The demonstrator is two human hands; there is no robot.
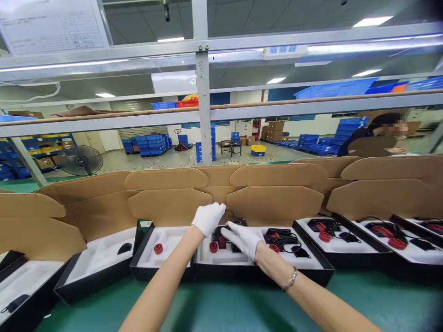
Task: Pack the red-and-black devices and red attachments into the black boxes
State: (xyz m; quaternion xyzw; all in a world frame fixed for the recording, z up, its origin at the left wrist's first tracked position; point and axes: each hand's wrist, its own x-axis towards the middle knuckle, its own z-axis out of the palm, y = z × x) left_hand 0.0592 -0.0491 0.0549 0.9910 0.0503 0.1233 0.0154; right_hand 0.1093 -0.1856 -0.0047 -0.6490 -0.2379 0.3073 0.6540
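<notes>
My left hand [209, 219], in a white glove, is above the back of the middle open box, its fingers closed together. What they hold, if anything, is hidden; a thin black cable [231, 213] loops just to their right. My right hand [244, 240], also gloved, reaches into the same box with its fingers stretched out over black parts. Under and between my hands lies a black and red device [218, 235], partly covered. In front of it a red ring-shaped part [213, 247] sits in the white foam tray [221, 259].
More open black boxes stand in a row on the green table [214, 304]. Those to the right hold red and black devices with cables [284, 240]; one at left holds a red ring [158, 249]. Raised cardboard lids [277, 203] stand behind. A person [374, 136] sits beyond.
</notes>
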